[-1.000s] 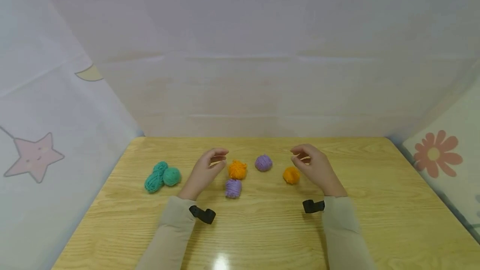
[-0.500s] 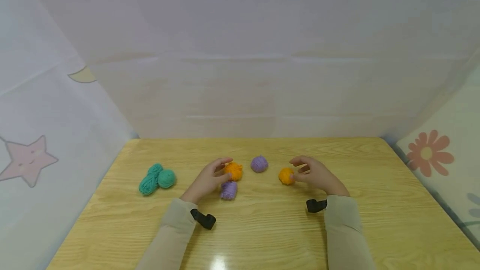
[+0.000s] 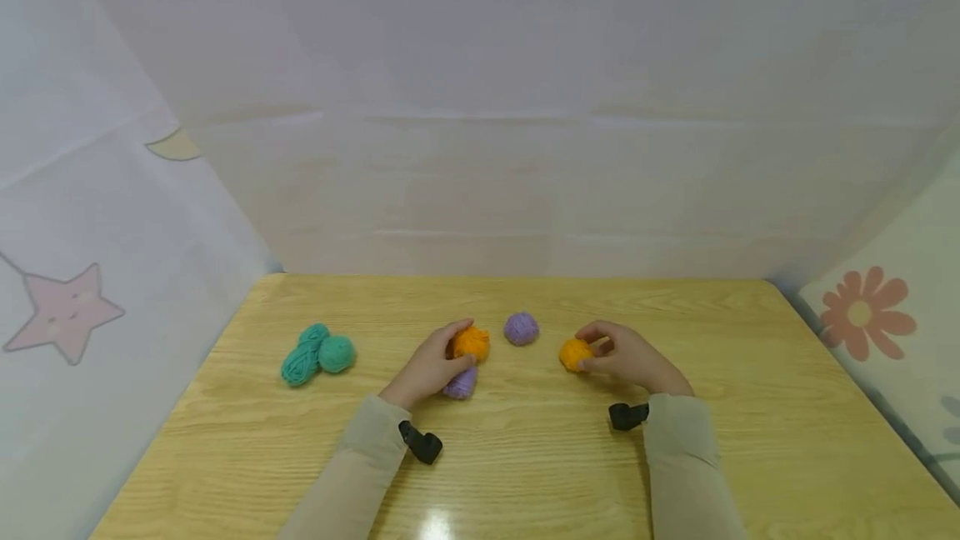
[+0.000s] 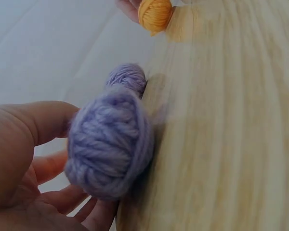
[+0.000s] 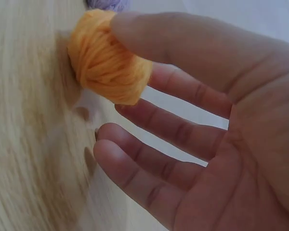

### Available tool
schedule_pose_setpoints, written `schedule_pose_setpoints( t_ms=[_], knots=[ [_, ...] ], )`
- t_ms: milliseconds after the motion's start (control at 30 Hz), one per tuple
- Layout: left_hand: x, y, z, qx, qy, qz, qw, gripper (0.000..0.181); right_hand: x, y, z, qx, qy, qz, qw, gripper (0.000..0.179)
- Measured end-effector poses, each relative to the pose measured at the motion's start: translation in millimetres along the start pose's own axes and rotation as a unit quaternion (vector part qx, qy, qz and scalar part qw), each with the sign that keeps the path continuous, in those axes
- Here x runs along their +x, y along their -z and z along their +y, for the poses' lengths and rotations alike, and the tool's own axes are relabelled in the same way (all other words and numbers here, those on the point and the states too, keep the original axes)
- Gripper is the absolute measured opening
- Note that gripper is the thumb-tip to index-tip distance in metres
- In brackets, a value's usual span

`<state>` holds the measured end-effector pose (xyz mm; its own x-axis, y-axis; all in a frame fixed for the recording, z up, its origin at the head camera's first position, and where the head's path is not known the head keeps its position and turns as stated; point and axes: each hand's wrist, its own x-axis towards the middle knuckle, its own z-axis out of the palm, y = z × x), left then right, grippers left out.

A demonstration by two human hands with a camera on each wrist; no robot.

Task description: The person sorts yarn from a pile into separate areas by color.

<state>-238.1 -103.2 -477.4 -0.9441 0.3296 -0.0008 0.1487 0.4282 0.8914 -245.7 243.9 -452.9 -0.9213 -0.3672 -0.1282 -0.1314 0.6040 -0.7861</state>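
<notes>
In the head view my left hand (image 3: 433, 363) has its thumb and fingers around an orange yarn ball (image 3: 472, 344). A purple yarn ball (image 3: 461, 383) lies just in front of it, partly under the thumb; in the left wrist view this purple ball (image 4: 111, 144) hides the orange one. To the right, my right hand (image 3: 628, 357) pinches a second orange yarn ball (image 3: 575, 355). The right wrist view shows the thumb pressed on that ball (image 5: 106, 57), with the lower fingers (image 5: 149, 192) loosely bent beneath. Both orange balls appear to rest on the table.
Another purple yarn ball (image 3: 521, 328) sits between the hands, slightly farther back. At the left lie a round green yarn ball (image 3: 337, 354) and a longer green yarn bundle (image 3: 302, 363), touching. The wooden table (image 3: 517, 473) ends at a pale cloth backdrop (image 3: 480, 190).
Both hands have come down to the orange balls. The left thumb and fingers have closed around one, and the right thumb and fingers around the other. The green balls stay put.
</notes>
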Motion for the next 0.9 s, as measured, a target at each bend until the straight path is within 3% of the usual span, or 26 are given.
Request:
schedule_pose_setpoints(
  t_ms=[533,900],
  knots=[
    [0.8,1.8,-2.0,0.014,0.009,0.082,0.9965,0.051,3.3,-8.3,-10.2,-0.004,0.002,0.005,1.0,0.042],
    [-2.9,9.2,13.4,-0.014,0.001,0.085,0.9963,0.053,8.0,-12.1,-7.1,-0.019,0.006,0.013,0.9997,0.046]
  ],
)
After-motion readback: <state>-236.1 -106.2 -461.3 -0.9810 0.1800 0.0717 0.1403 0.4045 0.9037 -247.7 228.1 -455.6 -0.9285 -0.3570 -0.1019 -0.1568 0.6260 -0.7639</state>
